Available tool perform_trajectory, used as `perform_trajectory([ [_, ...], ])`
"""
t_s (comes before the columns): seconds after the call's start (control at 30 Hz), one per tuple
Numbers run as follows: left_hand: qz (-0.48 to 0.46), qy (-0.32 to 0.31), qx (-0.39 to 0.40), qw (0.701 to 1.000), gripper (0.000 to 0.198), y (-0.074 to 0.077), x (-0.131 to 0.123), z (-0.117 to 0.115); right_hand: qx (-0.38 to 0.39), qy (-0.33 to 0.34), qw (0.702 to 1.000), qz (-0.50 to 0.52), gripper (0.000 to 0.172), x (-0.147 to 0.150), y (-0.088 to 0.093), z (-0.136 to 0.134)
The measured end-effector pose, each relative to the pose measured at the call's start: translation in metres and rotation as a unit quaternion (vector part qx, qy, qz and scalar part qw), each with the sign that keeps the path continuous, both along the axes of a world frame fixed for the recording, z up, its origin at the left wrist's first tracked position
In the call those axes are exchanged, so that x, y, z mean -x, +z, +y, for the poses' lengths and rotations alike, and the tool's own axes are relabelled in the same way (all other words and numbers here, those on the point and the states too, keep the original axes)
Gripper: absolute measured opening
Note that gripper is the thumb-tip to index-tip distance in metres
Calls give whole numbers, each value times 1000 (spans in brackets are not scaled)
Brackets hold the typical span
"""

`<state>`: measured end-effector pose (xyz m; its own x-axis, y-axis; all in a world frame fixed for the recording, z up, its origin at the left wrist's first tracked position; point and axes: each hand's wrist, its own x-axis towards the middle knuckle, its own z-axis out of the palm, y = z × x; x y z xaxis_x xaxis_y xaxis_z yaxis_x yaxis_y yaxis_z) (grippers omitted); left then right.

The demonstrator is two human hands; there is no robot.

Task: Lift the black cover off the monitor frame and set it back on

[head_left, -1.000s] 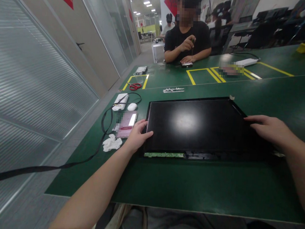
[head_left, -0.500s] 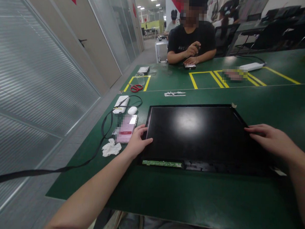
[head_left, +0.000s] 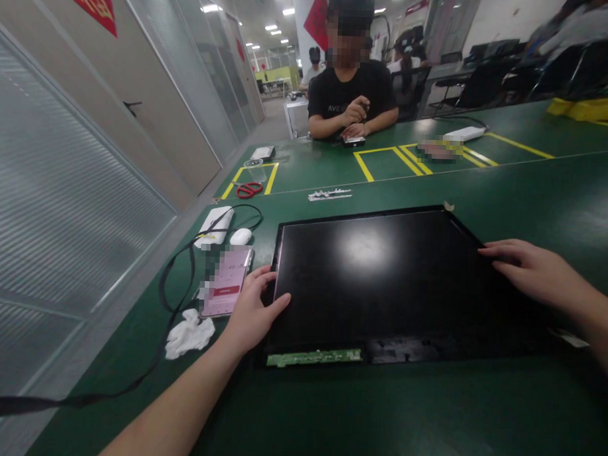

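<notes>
A black display panel (head_left: 361,296) lies face up on the green table, with a bright reflection on its screen. Along its near edge runs a narrow green circuit board (head_left: 314,357). My left hand (head_left: 254,309) grips the panel's left edge, thumb over the front and fingers at the side. At the opposite edge, my right hand (head_left: 529,266) holds the frame between thumb and fingers; part of this grip is hidden. A small pale tab (head_left: 449,206) sticks up at the far right corner.
Left of the panel are a phone (head_left: 227,282), crumpled tissue (head_left: 189,334), a white oval case (head_left: 241,237), a white power bank (head_left: 215,226) and a black strap (head_left: 165,276). Red scissors (head_left: 249,190) and white strips (head_left: 330,195) lie beyond. A person (head_left: 352,97) sits across the table (head_left: 327,422).
My view has turned slightly to the right and tilted up, so the scene appears shifted left. Both hands stay at the panel's side edges.
</notes>
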<state>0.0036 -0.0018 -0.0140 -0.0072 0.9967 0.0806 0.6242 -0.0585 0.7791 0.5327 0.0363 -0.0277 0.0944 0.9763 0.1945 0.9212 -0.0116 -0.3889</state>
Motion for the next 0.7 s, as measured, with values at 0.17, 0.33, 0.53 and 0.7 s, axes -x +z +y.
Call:
perform_trajectory([
  [0.17, 6, -3, -10, 1000, 44, 1, -1, 2, 55, -19, 998, 8, 38, 5, 13, -4],
  [0.33, 8, -7, -10, 1000, 42, 1, 0, 3, 69, -32, 996, 55, 37, 10, 20, -7],
  [0.53, 14, -12, -12, 1000, 43, 2, -1, 2, 79, -62, 992, 83, 35, 14, 21, -9],
  [0.7, 29, -10, -6, 1000, 44, 3, -2, 2, 89, -77, 988, 99, 32, 17, 25, -8],
])
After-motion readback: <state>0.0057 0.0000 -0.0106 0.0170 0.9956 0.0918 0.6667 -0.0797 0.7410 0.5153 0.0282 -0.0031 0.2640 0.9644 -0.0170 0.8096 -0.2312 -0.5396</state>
